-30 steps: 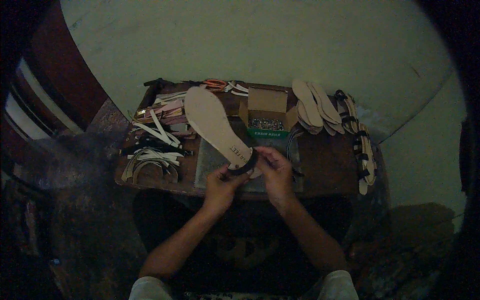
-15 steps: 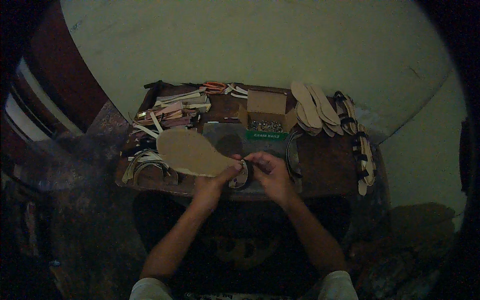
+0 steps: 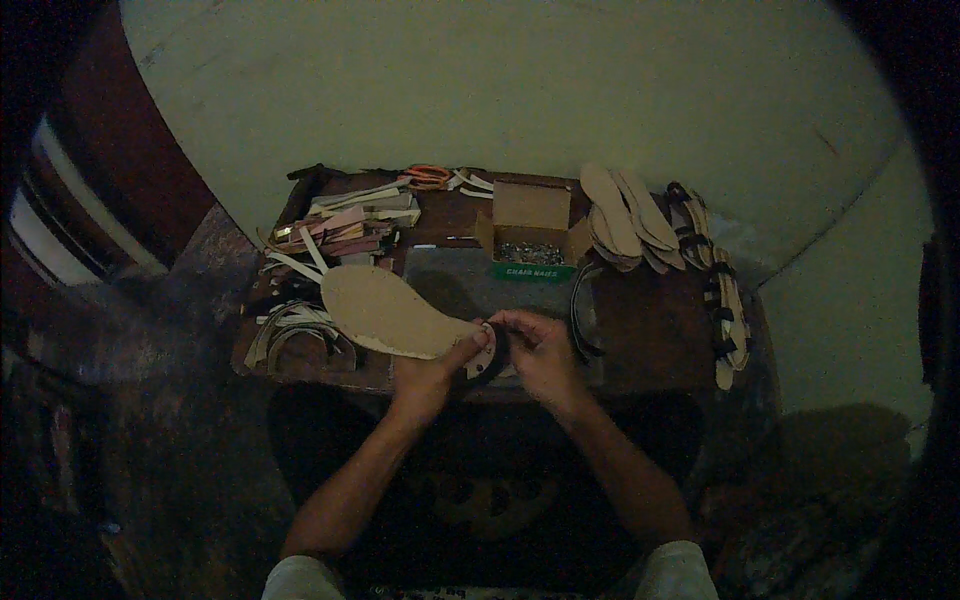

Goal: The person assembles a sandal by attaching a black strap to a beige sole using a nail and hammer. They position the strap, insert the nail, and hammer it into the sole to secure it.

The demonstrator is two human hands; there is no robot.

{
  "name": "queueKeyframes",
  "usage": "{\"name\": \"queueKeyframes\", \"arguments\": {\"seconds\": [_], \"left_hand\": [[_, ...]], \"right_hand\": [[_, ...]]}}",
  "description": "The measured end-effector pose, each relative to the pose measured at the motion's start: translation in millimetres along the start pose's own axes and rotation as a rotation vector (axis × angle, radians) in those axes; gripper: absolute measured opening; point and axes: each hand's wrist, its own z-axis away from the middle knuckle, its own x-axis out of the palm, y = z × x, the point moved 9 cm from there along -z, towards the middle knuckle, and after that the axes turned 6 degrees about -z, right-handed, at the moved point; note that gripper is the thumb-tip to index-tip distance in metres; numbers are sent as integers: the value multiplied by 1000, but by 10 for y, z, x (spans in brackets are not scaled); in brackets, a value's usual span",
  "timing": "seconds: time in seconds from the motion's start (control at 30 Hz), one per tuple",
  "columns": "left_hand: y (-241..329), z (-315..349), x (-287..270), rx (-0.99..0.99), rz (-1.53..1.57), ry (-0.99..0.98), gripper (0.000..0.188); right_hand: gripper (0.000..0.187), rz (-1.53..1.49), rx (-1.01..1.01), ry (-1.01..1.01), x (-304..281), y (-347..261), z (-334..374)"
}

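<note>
Dim, greenish light is falling from above; the corners are sinking into black, straight edges are bending near the rim, and fine detail is blurring into grain.

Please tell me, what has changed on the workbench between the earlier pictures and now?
The tan sole swung over: a second ago its long end pointed up and away from the person, now it lies flat pointing to the person's left. The left hand and right hand kept their grip at its heel end. The open cardboard box, the stacked soles and the straps stayed put.
</note>
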Motion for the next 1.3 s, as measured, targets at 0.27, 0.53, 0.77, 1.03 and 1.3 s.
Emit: {"name": "queueKeyframes", "arguments": {"seconds": [0.27, 0.53, 0.77, 1.03, 1.3], "left_hand": [[-27, -244, -424, 42, 185, 198, 34], [-132, -339, -451, -14, -31, 118, 33], [-242, -311, -163, 61, -181, 21, 54], [-211, -359, -152, 265, -298, -2, 58], [-257, -370, -274, 190, -371, 61, 52]], "right_hand": [[16, 213, 30, -155, 2, -145, -42], [11, 612, -81, 129, -772, -371, -114], [24, 1013, -234, 48, -935, -295, -13], [22, 985, -70, 158, -1083, -264, -38], [19, 814, 60, 278, -1105, -710, 45]]}}
